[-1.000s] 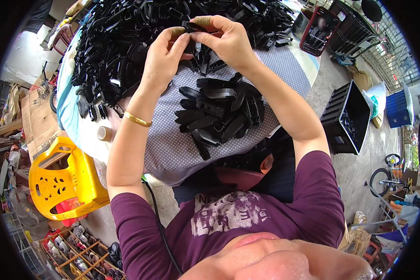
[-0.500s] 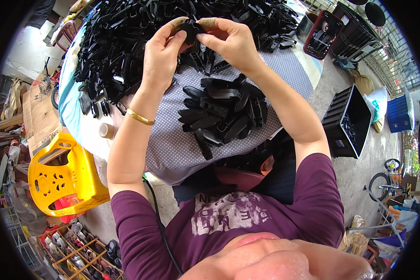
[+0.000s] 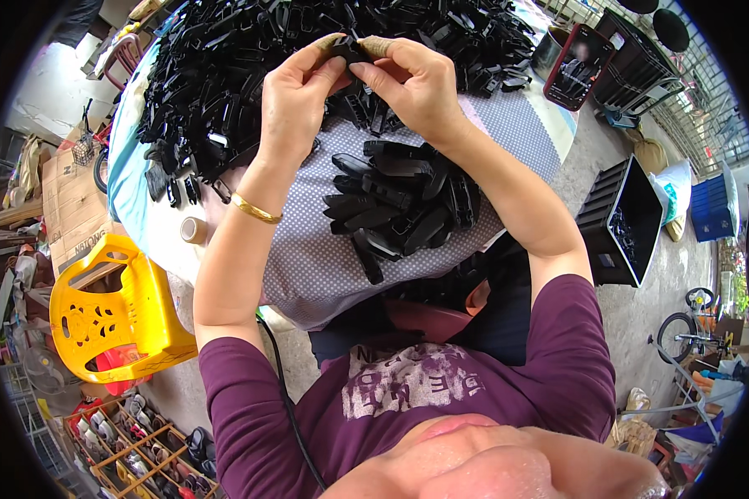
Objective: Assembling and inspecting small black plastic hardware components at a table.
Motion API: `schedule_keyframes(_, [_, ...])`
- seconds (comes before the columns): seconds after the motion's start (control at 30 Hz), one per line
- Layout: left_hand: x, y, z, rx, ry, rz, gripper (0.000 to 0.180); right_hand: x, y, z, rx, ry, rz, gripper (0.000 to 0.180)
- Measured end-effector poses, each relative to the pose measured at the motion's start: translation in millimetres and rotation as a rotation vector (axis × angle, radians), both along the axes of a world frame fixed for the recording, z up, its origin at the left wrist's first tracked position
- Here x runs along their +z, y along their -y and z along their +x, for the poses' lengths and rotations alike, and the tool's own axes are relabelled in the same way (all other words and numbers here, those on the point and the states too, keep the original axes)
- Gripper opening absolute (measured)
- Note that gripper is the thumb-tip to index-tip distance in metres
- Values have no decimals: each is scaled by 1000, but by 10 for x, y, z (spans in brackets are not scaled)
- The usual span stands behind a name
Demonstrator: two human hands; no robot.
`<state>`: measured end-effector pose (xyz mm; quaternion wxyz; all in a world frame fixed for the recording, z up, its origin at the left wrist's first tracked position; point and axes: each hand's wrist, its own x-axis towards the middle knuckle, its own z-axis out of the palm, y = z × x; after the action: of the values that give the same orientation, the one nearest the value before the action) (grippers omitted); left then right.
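a small black plastic part is up between the fingertips of both hands, beyond the small heap of black plastic clips and a little to its left; fingers hide most of it, so its exact shape cannot be told. the left hand pinches it between thumb and forefinger, and the right hand does the same from the other side, each forefinger wearing a tan wrap. a second ago the two thumb tips almost met; half a second later they stood apart with more of the dark part showing, and now they are closer again, with a narrow gap. the small heap looks unchanged through all this, so the part seems to be in the middle of being worked rather than finished. farther out, the large heap of similar black parts spreads beyond the small heap and to its left over the cloth-covered tabletop. a tape roll sits left of the small heap, a phone stands beyond it to the right, and a black crate is on the floor to its right.
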<state>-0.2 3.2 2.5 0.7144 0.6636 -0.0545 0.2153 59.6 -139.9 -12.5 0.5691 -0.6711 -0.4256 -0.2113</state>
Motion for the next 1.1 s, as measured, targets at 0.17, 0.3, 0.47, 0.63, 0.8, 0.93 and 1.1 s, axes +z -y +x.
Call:
schedule_keyframes(0.17, [-10, 106, -21, 23, 8, -55, 24, 70, 26, -18, -67, 124, -52, 25])
schedule_keyframes(0.3, [54, 154, -71, 37, 45, -42, 22, 86, 19, -53, -163, 178, -132, 26])
schedule_keyframes(0.47, [43, 64, -33, 4, 112, 119, 21, 87, 123, 141, 183, -344, -311, 37])
schedule_keyframes(0.63, [107, 24, -81, -78, 191, 142, 21, 144, 150, 114, 376, -238, -262, 37])
schedule_keyframes(0.8, [122, 46, -78, -137, 195, 59, 20, 186, 186, 33, 133, -6, -455, 33])
schedule_keyframes(0.93, [140, 27, -116, -154, 206, -31, 21, 170, 164, 44, 119, 63, -414, 31])
schedule_keyframes(1.1, [391, 150, -331, -222, 66, 450, 24, 149, 420, 294, 390, -8, -784, 41])
